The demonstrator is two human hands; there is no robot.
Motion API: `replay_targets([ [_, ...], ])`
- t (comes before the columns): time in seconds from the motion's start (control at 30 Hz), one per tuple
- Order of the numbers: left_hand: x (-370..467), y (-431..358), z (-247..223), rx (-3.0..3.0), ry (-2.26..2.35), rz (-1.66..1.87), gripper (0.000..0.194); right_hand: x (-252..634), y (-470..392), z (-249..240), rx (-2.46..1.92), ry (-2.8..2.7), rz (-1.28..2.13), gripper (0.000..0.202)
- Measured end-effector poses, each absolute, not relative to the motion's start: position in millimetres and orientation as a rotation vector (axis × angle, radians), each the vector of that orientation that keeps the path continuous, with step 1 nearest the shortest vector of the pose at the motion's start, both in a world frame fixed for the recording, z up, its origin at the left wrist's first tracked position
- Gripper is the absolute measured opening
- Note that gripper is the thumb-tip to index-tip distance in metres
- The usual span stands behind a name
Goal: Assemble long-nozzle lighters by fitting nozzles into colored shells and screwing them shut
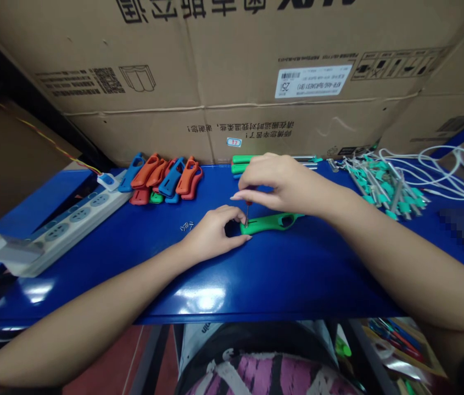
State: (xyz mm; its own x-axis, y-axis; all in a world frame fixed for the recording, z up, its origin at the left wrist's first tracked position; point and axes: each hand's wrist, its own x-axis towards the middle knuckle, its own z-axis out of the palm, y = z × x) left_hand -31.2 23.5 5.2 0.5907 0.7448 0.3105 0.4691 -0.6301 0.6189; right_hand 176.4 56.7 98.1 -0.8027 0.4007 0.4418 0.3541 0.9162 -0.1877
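Your left hand (215, 235) has its fingers clamped on the near-left end of the green shell (268, 224), which lies on the blue surface (199, 282) at the center of the frame. Your right hand (275, 181) has its fingers closed around the screwdriver (247, 211), mostly hidden, its shaft upright with the tip at that same end. Small screws (186, 226) lie left of your left hand; colored shells (167, 176) sit at upper left, metal rods (384, 186) at upper right.
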Motion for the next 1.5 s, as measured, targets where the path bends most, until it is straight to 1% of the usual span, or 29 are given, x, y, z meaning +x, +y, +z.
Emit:
replay_targets([
  [0.07, -30.9, 22.9, 5.9, 2.344, 0.962, 0.783, 0.019, 175.6, 58.4, 95.1, -0.501, -2.642, 0.179, 0.031],
  [0.17, -30.6, 22.2, 6.8, 2.351, 0.960, 0.793, 0.020, 177.3, 57.9, 94.2, -0.484, -2.616, 0.298, 0.028],
  [0.3, -30.7, 22.6, 5.6, 2.367, 0.958, 0.796, 0.020, 180.8, 53.2, 97.7, -0.451, -2.622, 0.493, 0.044],
  [0.37, -31.0, 23.3, 3.9, 2.373, 0.957, 0.802, 0.020, 180.2, 50.2, 98.9, -0.497, -2.610, 0.562, 0.042],
  [0.43, -31.5, 23.9, 2.2, 2.378, 0.953, 0.814, 0.020, 177.8, 47.6, 99.1, -0.581, -2.606, 0.555, 0.035],
  [0.5, -31.7, 24.0, 1.5, 2.382, 0.950, 0.820, 0.020, 174.6, 45.8, 98.7, -0.666, -2.634, 0.499, 0.030],
  [0.57, -31.4, 23.6, 2.0, 2.391, 0.951, 0.822, 0.021, 171.6, 44.9, 97.7, -0.740, -2.678, 0.359, 0.029],
  [0.67, -30.1, 22.3, 4.2, 2.374, 0.952, 0.856, 0.024, 167.9, 44.2, 95.8, -0.840, -2.717, 0.018, 0.036],
  [0.73, -29.1, 21.9, 5.5, 2.329, 0.941, 0.926, 0.024, 166.2, 43.1, 95.3, -0.868, -2.721, -0.116, 0.041],
  [0.83, -28.4, 23.0, 6.2, 2.251, 0.935, 1.044, 0.013, 165.8, 40.2, 96.7, -0.838, -2.705, -0.039, 0.038],
  [0.93, -28.6, 24.9, 6.2, 2.221, 0.924, 1.115, 0.011, 169.2, 39.6, 100.3, -0.702, -2.688, 0.177, 0.034],
  [1.03, -28.9, 25.6, 6.5, 2.226, 0.896, 1.129, 0.010, 174.7, 43.4, 103.4, -0.589, -2.648, 0.235, 0.026],
  [1.1, -28.9, 25.0, 6.8, 2.240, 0.881, 1.124, 0.010, 177.1, 46.8, 104.3, -0.577, -2.641, 0.181, 0.018],
  [1.13, -28.9, 24.5, 6.9, 2.249, 0.875, 1.114, 0.011, 177.6, 48.2, 104.4, -0.587, -2.647, 0.133, 0.017],
  [1.23, -28.8, 22.9, 6.3, 2.271, 0.889, 1.083, 0.013, 175.9, 49.7, 103.9, -0.636, -2.696, -0.072, 0.028],
  [1.33, -28.5, 22.3, 4.8, 2.243, 0.934, 1.086, 0.011, 171.4, 47.7, 103.6, -0.667, -2.768, -0.288, 0.041],
  [1.43, -27.9, 23.0, 4.2, 2.196, 0.960, 1.111, 0.012, 168.1, 43.5, 105.7, -0.699, -2.806, -0.416, 0.044],
  [1.5, -27.4, 23.4, 5.1, 2.201, 0.950, 1.121, 0.011, 168.2, 39.9, 109.1, -0.704, -2.811, -0.419, 0.043],
])
